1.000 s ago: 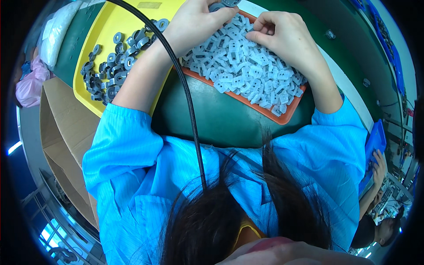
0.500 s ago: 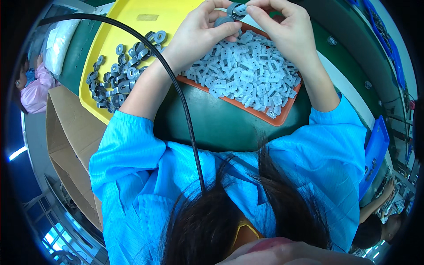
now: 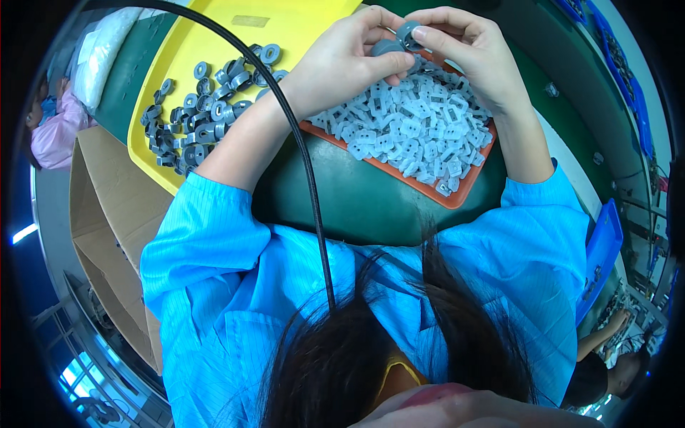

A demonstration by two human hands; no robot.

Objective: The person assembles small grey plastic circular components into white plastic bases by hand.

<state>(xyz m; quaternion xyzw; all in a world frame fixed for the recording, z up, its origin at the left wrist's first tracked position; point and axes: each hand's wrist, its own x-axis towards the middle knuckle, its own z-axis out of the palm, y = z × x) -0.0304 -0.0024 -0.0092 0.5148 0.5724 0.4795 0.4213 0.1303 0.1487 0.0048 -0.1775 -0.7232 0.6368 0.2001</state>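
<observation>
My left hand and my right hand meet above the far side of an orange tray. Both hands' fingers close on a grey round plastic part with a hollow side. A second grey round part rests in the curled fingers of my left hand. Below them, the tray is heaped with small translucent plastic pieces. On a yellow tray to the left lie many loose grey plastic parts like those in my hands.
A black cable arches across the view, in front of my left forearm. An open cardboard box stands left of the green table. Blue bins line the right side. Other people are at the far left and lower right.
Both hands have shifted slightly right and down in the view. The translucent piece between my right fingers no longer shows; those fingers now press against the grey part, which has turned.
</observation>
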